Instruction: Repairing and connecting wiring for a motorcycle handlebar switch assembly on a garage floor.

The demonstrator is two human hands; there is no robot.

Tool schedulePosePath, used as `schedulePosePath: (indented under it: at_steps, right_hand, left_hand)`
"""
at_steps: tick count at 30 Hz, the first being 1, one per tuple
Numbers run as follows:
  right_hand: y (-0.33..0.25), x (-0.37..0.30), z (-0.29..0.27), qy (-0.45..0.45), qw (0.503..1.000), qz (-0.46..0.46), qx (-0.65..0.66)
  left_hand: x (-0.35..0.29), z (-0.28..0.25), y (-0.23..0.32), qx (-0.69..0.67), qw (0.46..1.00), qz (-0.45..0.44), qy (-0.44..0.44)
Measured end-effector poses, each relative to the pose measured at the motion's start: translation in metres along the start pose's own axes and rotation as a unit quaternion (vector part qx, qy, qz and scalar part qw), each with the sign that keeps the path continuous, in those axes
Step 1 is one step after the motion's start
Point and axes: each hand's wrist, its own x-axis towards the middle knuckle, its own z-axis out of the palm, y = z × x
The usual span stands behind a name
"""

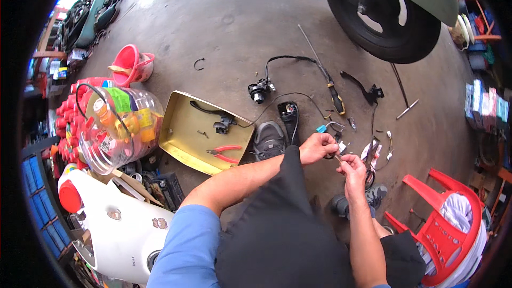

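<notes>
My left hand [317,148] is closed in a pinch on a thin wire, just beyond my knee. To its right, my right hand [352,170] pinches the same wire or wires; the fingers partly hide them. Beside my left fingertips is a teal connector [321,128] with pale wires. A black handlebar switch [288,111] stands near my left shoe, its inside showing. An ignition lock [260,91] on a black cable, a long screwdriver [336,99] with a yellow and black handle, and a black brake lever [368,92] lie on the floor farther out.
A gold metal tray [179,154] at left holds red-handled pliers [226,159] and a black lever piece [223,124]. Nearby are a clear plastic jug [140,128], a red bucket [126,66] and a white scooter body [117,234]. A wheel [392,21] stands far right; a red chair [453,229] nearer.
</notes>
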Motion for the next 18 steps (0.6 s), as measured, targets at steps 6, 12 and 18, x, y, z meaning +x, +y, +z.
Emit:
schedulePosePath:
  at_steps: [6,12,18]
  right_hand:
    - [-0.013,0.007,0.006,0.003,0.997,-0.013,-0.079]
    - [-0.021,0.02,0.011,0.004,0.986,-0.03,-0.166]
    - [-0.026,0.027,0.018,0.066,0.957,-0.083,-0.269]
  left_hand:
    - [0.002,-0.001,-0.002,0.004,1.0,0.001,0.004]
    - [0.004,-0.002,-0.004,0.005,0.999,-0.024,0.021]
    - [0.005,-0.004,-0.004,-0.002,1.0,-0.028,0.012]
